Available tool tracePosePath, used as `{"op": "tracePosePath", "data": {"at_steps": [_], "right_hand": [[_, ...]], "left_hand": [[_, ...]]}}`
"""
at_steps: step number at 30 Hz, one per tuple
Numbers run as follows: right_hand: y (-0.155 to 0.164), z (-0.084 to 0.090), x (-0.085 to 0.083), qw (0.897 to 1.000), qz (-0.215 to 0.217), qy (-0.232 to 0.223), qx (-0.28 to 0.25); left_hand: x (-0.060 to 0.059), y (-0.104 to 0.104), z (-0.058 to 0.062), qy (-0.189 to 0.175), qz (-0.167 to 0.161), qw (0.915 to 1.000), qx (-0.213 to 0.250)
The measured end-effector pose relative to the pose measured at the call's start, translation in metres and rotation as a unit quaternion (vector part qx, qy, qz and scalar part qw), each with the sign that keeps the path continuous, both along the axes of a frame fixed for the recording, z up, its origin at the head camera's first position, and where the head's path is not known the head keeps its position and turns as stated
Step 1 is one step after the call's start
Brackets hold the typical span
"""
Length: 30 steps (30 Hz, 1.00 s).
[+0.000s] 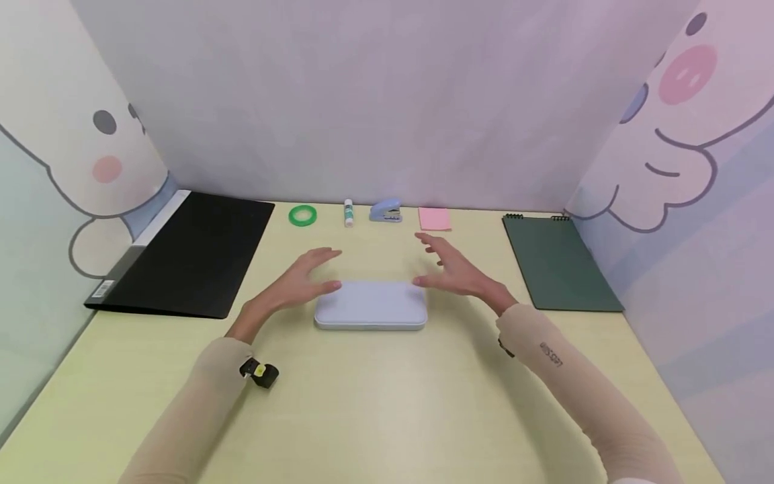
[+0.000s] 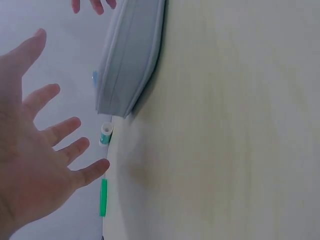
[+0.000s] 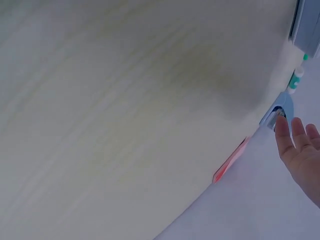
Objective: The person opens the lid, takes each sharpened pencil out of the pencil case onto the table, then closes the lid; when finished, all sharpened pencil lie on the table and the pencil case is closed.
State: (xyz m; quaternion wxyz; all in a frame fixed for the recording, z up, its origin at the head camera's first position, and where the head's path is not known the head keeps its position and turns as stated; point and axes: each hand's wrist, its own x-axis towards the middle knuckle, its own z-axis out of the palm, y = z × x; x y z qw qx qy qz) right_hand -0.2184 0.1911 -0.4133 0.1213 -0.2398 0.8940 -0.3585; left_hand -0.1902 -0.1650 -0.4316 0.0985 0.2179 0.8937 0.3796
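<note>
Pencil case [image 1: 370, 304]: lies mid-bench, long axis running left-right, between your left hand [image 1: 302, 277] and right hand [image 1: 456, 269]; both spread wide, holding nothing.

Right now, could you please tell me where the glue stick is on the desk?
In the head view, the glue stick stands at the desk's far edge, left of centre, between the green tape roll and the blue stapler.

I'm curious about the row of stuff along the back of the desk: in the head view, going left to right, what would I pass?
Black folder → green tape roll → glue stick → blue stapler → pink sticky notes → dark green notebook.
</note>
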Motion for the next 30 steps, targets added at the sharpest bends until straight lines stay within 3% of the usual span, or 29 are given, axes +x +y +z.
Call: {"op": "tracePosePath", "data": {"at_steps": [9,16,22,30], "right_hand": [[-0.021,-0.012,0.018,0.996,0.081,-0.013,0.033],[-0.032,-0.009,0.027,0.989,0.123,0.001,0.077],[-0.039,-0.011,0.032,0.980,0.147,0.051,0.124],[-0.040,-0.013,0.037,0.968,0.159,0.089,0.172]], "left_hand": [[0.013,0.022,-0.007,-0.011,-0.069,0.9965,-0.046],[0.018,0.031,-0.005,-0.008,-0.085,0.9918,-0.095],[0.021,0.034,-0.006,0.019,-0.103,0.9863,-0.128],[0.023,0.038,-0.004,0.023,-0.111,0.9808,-0.159]]}}
